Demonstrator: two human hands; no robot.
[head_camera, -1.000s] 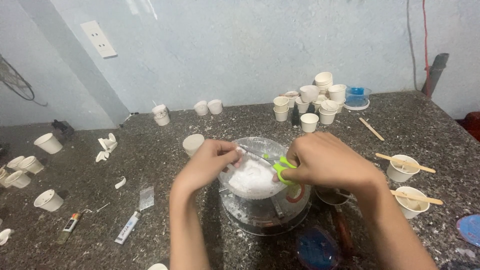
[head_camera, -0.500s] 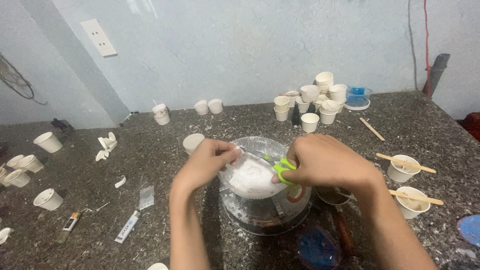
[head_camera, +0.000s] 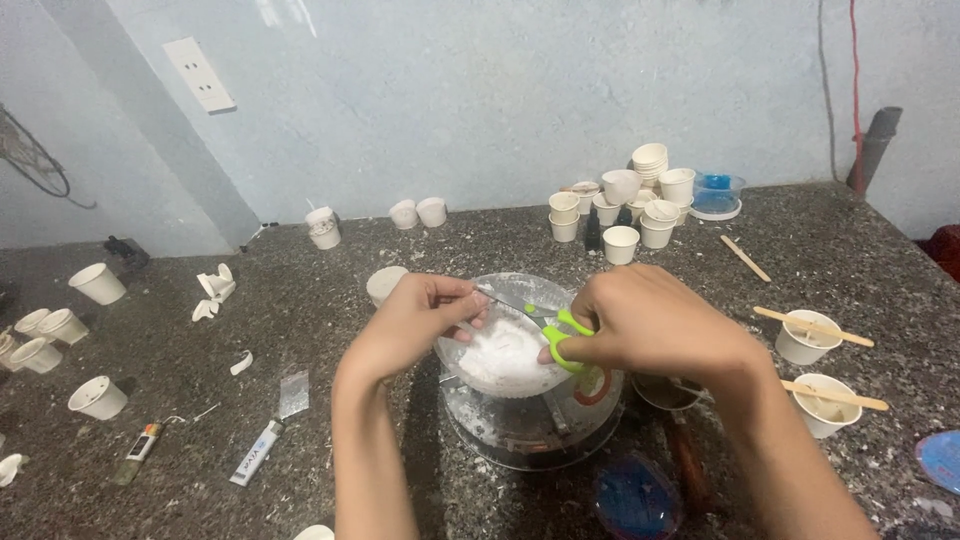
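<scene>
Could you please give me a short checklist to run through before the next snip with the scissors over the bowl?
1. Right hand grips the green-handled scissors: ok.
2. Left hand pinches something small at the blade tips: ok, though what it holds cannot be told.
3. Left fingertips clear of the blades: cannot tell, they sit very close.
4. Clear plastic bowl of white powder lies right under the blades: ok.
5. That bowl rests steadily on the larger clear round container: cannot tell.
6. White paper cups with wooden sticks stand apart from the right forearm: ok.
</scene>
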